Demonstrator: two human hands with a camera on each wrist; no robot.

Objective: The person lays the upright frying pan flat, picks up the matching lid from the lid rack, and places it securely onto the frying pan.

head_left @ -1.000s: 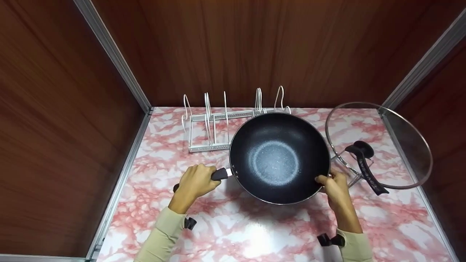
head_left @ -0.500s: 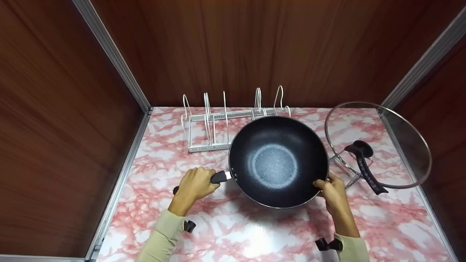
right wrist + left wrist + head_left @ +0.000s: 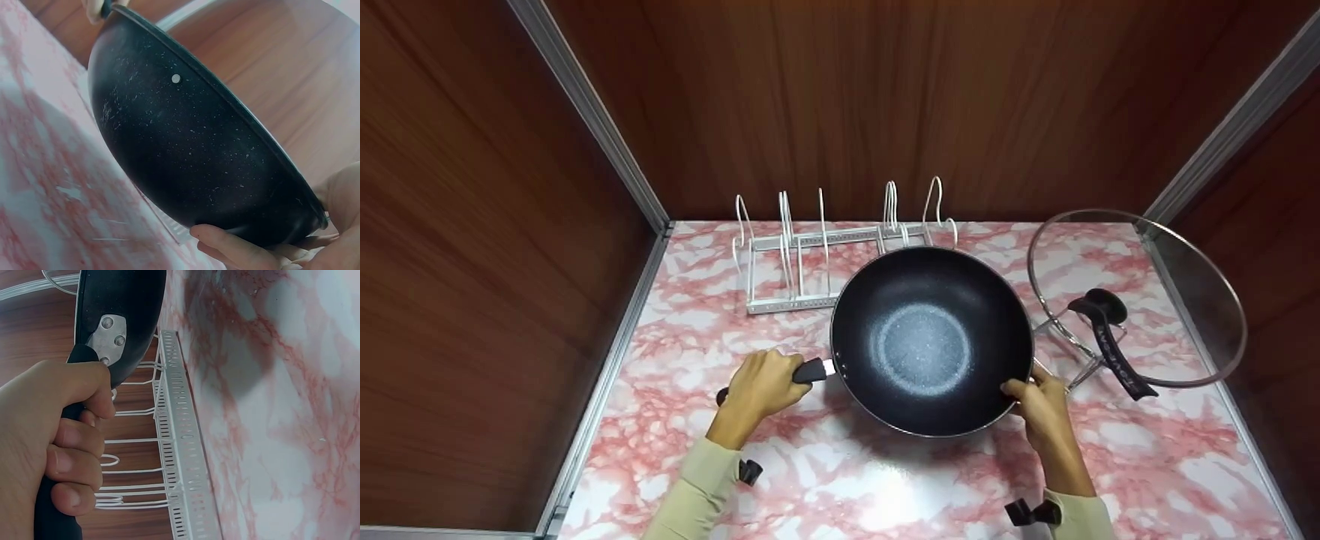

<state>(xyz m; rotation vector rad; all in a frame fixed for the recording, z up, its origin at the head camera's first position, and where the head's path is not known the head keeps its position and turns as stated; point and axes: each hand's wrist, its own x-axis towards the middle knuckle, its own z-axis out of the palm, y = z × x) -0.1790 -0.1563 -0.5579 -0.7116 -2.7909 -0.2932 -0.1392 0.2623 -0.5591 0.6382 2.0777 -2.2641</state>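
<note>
A deep black wok [image 3: 924,349] with a speckled pale ring inside hangs above the table, its shadow falling on the surface below. Fingers of my left hand [image 3: 761,386] wrap round its black handle [image 3: 56,509], close to the riveted metal bracket [image 3: 111,338]. On the opposite side my right hand [image 3: 1041,411] pinches the rim, thumb inside the bowl. The right wrist view shows that hand's fingers [image 3: 236,247] spread under the dark, white-flecked outer wall [image 3: 185,146].
Behind the wok stands a white wire rack [image 3: 793,304] with upright loops, partly hidden by it. At the right, a glass lid [image 3: 1185,300] with a black handle [image 3: 1112,349] leans tilted on a wire stand [image 3: 1086,373]. Brown wood-grain panels [image 3: 840,112] enclose the pink-marbled table [image 3: 675,360].
Both hands have drawn the wok slightly toward me and a touch left, showing more of the rack behind it. Their grips look unchanged; the lid stays put.
</note>
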